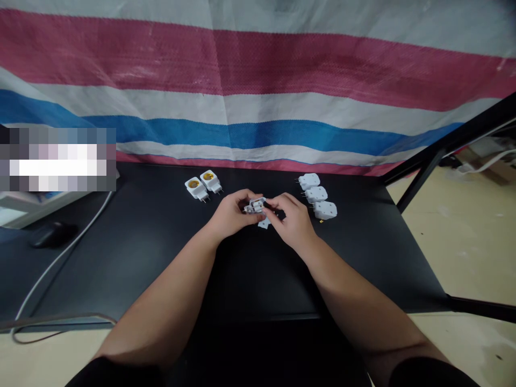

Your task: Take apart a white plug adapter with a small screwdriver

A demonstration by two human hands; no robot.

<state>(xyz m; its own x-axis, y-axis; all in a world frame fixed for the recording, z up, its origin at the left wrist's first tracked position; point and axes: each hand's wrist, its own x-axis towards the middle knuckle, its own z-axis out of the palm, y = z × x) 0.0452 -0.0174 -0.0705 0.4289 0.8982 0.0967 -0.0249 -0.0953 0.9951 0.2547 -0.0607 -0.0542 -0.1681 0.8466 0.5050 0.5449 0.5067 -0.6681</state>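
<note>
Between my hands, above the middle of the black table, is a white plug housing [257, 205] with its inside facing up. My left hand [233, 214] is closed round its left side. My right hand [291, 216] pinches a small dark piece [267, 205] at the housing's right edge; its kind is too small to make out. Just below the housing lies a flat white cover piece [264, 223], partly hidden by my fingers. A small brass-coloured bit [321, 221] lies to the right of my right hand.
Several white plug adapters stand about: two with round yellowish openings [195, 185] at the left, and a row of three [324, 209] at the right. A black mouse [52, 234] and a pale cable [76, 242] lie on the black table [133, 258]. A striped sheet [258, 70] hangs behind.
</note>
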